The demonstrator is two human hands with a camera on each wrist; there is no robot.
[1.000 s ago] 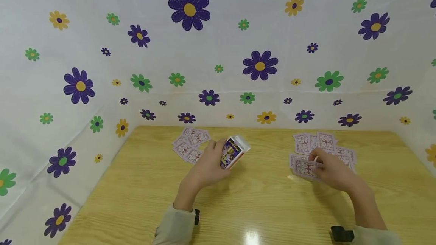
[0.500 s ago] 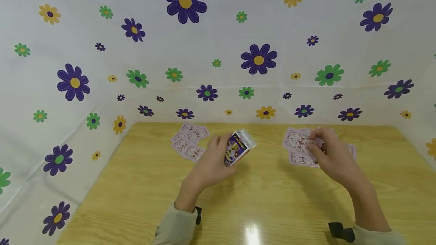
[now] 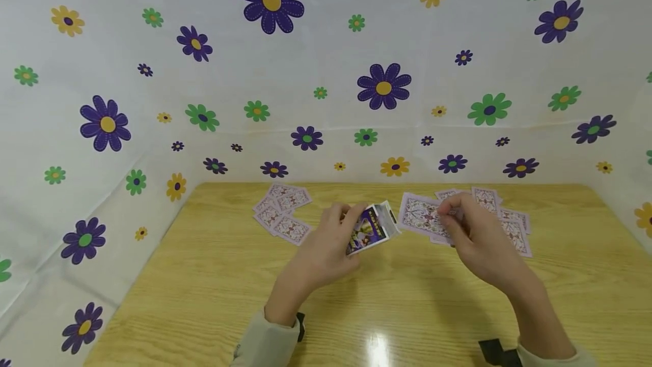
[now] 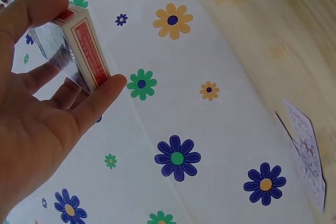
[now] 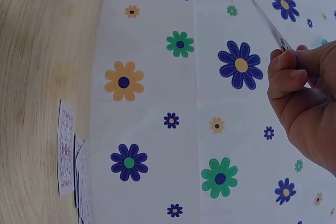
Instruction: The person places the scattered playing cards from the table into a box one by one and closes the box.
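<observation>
My left hand [image 3: 326, 245] grips a playing-card box [image 3: 368, 229] with a purple printed front; its lifted end points right. In the left wrist view the thumb and fingers hold the box [image 4: 84, 48] by its edges, its red-and-white side showing. My right hand [image 3: 484, 239] pinches a playing card [image 3: 420, 214], patterned back up, whose far end is right beside the box's opening. From the right wrist the card [image 5: 265, 17] appears nearly edge-on between thumb and fingers. Whether more than one card is pinched, I cannot tell.
Several face-down cards [image 3: 292, 228] lie overlapping at the table's back left. Another spread of cards [image 3: 514, 234] lies at the back right, partly behind my right hand. Flower-printed cloth [image 3: 326, 61] hangs along the back and sides of the wooden table [image 3: 214, 293].
My right hand has lifted the card from the right spread and carried it left to the box. The left hand has shifted slightly right, turning the box's open end toward the card.
</observation>
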